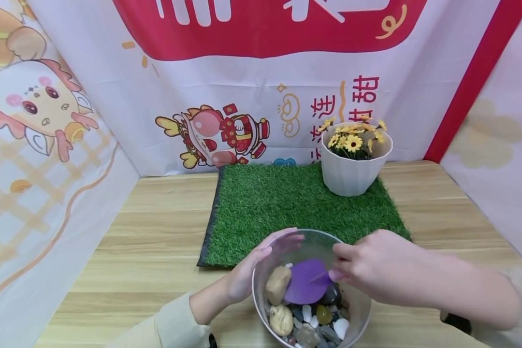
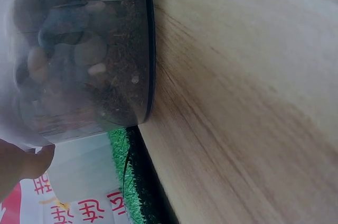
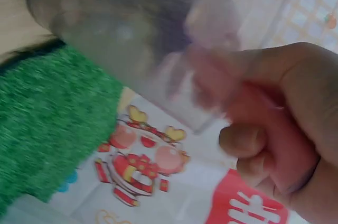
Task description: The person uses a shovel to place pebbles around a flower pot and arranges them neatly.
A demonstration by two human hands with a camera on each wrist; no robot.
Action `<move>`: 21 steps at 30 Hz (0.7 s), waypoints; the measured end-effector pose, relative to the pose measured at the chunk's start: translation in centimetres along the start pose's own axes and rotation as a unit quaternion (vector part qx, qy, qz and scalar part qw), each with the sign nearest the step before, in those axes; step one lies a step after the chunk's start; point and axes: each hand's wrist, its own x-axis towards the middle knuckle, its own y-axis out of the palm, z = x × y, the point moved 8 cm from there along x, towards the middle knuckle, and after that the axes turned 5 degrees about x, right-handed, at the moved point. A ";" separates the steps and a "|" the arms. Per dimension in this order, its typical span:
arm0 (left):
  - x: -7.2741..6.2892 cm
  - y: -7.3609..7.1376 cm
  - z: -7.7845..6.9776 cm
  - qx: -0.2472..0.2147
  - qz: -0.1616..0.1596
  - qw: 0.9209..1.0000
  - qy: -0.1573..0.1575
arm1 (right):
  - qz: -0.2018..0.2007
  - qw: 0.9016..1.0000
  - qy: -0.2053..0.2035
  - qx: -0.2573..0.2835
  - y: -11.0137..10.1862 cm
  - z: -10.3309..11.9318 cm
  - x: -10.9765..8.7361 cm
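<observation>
Tub (image 1: 360,302): nearest the head camera, round and clear-walled, standing on the table (image 1: 156,227) at the near edge of the mat (image 1: 269,203).
Shovel (image 1: 306,285): its purple blade is inside the tub, above the stones (image 1: 281,320); whether it touches them I cannot tell. Its pink handle (image 3: 288,139) shows in the right wrist view.
Right hand (image 1: 374,261): grasping the shovel by the handle, at the tub's right side.
Left hand (image 1: 247,273): holding the tub by its left side, fingers curved along the wall.
In the tub: tan, white, grey and black stones, with what looks like dark soil (image 2: 127,78) low down, seen hazily through the wall.
Mat: green, grass-like, dark-edged on the left.
Pot (image 1: 350,176): white, upright on the mat's far right part, holding yellow flowers (image 1: 353,143).
Sleeves (image 1: 174,321): pale, on both arms.
Backdrop (image 1: 300,67): white cloth with red lettering and cartoon figures.
</observation>
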 end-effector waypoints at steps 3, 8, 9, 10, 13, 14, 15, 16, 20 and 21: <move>0.0 -0.1 0.0 0.000 -0.002 1.000 -0.003 | -0.005 1.000 -0.007 0.020 0.3 0.0 0.1; -0.1 0.0 0.0 0.001 -0.005 1.000 -0.007 | -0.013 0.999 -0.017 0.037 0.3 0.0 0.0; -0.2 0.0 0.0 0.002 -0.006 1.000 -0.009 | -0.014 0.999 -0.018 0.042 0.3 0.0 0.0; -0.2 0.1 0.0 0.002 -0.008 1.000 -0.010 | -0.015 0.999 -0.020 0.047 0.3 0.0 0.0; -0.3 0.1 0.1 0.007 -0.012 1.000 -0.017 | -0.023 0.998 -0.021 0.061 0.1 -0.2 -0.1; -0.3 0.0 0.1 0.011 -0.014 1.000 -0.019 | -0.027 0.997 -0.021 0.066 0.0 -0.3 -0.2; -0.3 0.0 0.1 0.014 -0.015 1.000 -0.021 | -0.031 0.997 -0.022 0.072 -0.1 -0.3 -0.2; -0.3 0.0 0.2 0.018 -0.016 0.999 -0.024 | -0.036 0.996 -0.025 0.078 -0.2 -0.3 -0.3; -0.1 -0.2 0.2 0.035 -0.018 0.999 -0.032 | -0.059 0.993 -0.040 0.092 -0.5 0.0 -0.5; 0.0 -0.2 0.3 0.036 -0.018 0.999 -0.033 | -0.067 0.993 -0.046 0.087 -0.5 0.1 -0.5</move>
